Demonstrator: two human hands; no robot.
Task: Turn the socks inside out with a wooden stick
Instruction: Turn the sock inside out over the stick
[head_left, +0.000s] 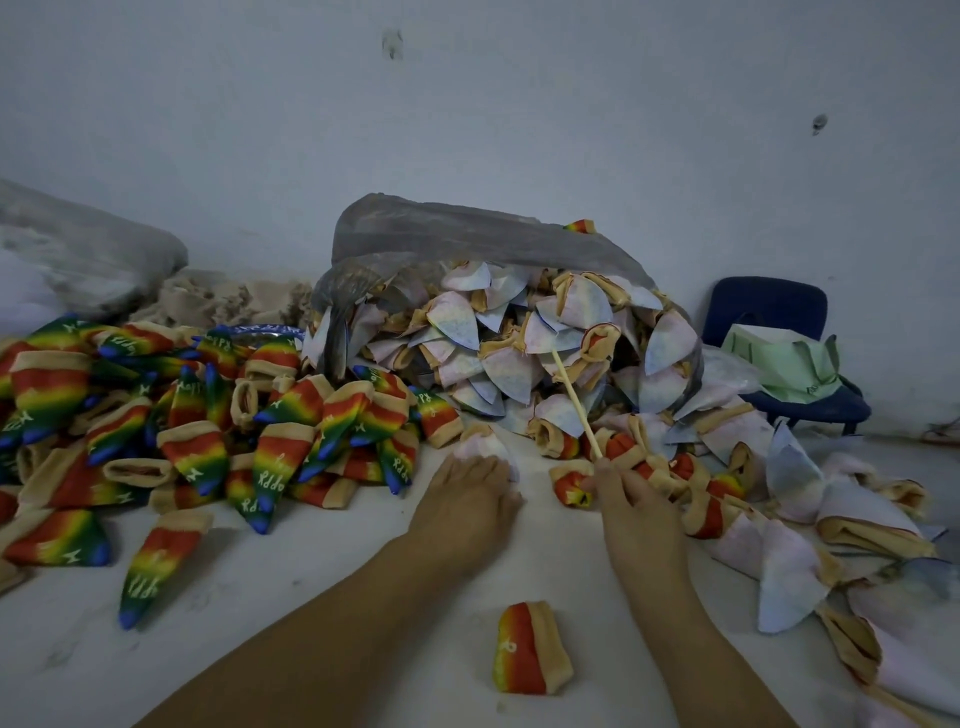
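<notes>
Dim, cool light fills the frame evenly, with a bluish-grey cast on the wall (519, 104) and the pale surface (311, 597). Shadows are faint and soft-edged, such as the thin smudge under the lone rainbow sock (530, 649) near the bottom edge. The forearms (363, 623) read dark and underexposed. The plastic bag (467, 228) gives only a dull sheen. Wide-angle bending curves the wall's foot line, and detail smears toward the corners. The pile of pale socks (519, 353) at centre is sharper.

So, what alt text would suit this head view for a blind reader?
A person's right hand grips a wooden stick; the left hand rests on a pale sock. Rainbow socks lie heaped left; pale ones spill from a plastic bag.
</notes>
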